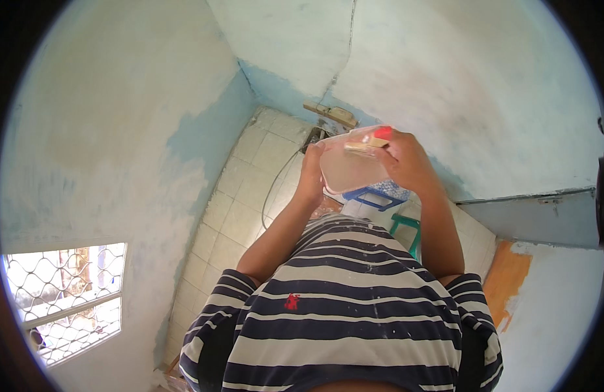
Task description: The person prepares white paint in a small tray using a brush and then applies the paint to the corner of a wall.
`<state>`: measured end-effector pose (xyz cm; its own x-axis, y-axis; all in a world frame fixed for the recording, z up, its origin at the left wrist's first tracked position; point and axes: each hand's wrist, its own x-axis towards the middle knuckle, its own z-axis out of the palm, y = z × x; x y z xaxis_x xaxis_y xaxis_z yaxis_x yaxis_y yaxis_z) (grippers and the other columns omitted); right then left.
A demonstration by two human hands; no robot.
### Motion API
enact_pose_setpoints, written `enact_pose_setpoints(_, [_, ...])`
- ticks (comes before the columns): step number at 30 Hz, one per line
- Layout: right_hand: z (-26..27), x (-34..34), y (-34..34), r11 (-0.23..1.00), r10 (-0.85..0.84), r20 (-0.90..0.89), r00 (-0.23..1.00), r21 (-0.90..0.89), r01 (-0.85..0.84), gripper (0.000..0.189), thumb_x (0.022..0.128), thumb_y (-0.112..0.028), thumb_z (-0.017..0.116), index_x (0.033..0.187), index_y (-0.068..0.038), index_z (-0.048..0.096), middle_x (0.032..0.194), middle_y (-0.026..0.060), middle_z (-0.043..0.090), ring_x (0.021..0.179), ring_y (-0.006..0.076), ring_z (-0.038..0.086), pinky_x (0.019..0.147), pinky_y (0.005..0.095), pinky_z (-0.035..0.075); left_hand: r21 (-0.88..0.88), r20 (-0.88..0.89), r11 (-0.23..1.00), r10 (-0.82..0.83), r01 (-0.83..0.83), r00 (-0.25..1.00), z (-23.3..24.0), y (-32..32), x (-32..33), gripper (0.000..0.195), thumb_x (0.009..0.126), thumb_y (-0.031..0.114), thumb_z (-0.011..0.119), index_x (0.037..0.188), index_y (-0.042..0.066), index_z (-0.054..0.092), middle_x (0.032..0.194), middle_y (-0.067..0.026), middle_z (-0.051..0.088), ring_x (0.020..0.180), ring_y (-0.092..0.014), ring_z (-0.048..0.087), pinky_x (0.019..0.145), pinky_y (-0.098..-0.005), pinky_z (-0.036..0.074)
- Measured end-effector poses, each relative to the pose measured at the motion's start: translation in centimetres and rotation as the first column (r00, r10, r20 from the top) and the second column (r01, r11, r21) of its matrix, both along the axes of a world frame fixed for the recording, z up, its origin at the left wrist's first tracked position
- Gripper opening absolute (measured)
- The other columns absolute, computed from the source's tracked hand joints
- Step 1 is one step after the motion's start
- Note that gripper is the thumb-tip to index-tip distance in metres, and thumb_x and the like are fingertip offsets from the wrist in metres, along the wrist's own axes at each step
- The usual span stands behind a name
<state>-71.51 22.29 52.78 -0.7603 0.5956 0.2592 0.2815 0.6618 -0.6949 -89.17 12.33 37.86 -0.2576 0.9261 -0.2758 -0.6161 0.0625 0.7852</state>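
Note:
Before my chest, my left hand [312, 171] grips the left side of a shallow, pinkish plastic container [353, 171]. The container looks tilted, and pale, whitish material coats its inside. Over its far right part, my right hand [407, 161] holds a small hand tool [365, 145] with a red part and a pale yellow, wood-like part. The tool's working edge is blurred, so I cannot tell whether it is a brush or a scraper. My right fingers partly hide it and the container's right rim.
Below the container stand a blue plastic stool [375, 198] with a speckled top and a green stool [405, 220]. A cable [275, 183] curves over the tiled floor [233, 210]. Patchily coated walls [135, 122] meet in a corner ahead. A grilled window [69, 294] is at left.

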Motion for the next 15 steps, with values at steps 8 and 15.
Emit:
enact_pose_setpoints(8, [-0.2,0.6,-1.6,0.98,0.138,0.205,0.969,-0.172,-0.103,0.022,0.088,-0.015,0.071,0.107,-0.005,0.066,0.094,0.0176,0.07,0.084,0.0334,0.066,0.077,0.0385,0.052,0.041,0.108,0.998,0.034,-0.038,0.994,0.5,-0.5,0.6,0.058,0.1,0.05,0.04,0.131,0.003,0.055,0.123,-0.0131,0.062,0.112,-0.024,0.061,0.097,-0.0375,0.048])
enact_pose_setpoints(15, [-0.9,0.1,-0.8,0.999,-0.002,-0.025,1.0,0.053,0.003,0.022,0.089,-0.015,0.071,0.109,-0.006,0.067,0.089,0.0175,0.069,0.08,0.0327,0.066,0.074,0.039,0.052,0.096,0.098,0.995,-0.027,0.017,0.995,1.1,-1.2,0.6,0.066,0.1,0.056,0.038,0.135,0.003,0.054,0.13,-0.0146,0.062,0.12,-0.027,0.06,0.103,-0.0403,0.047])
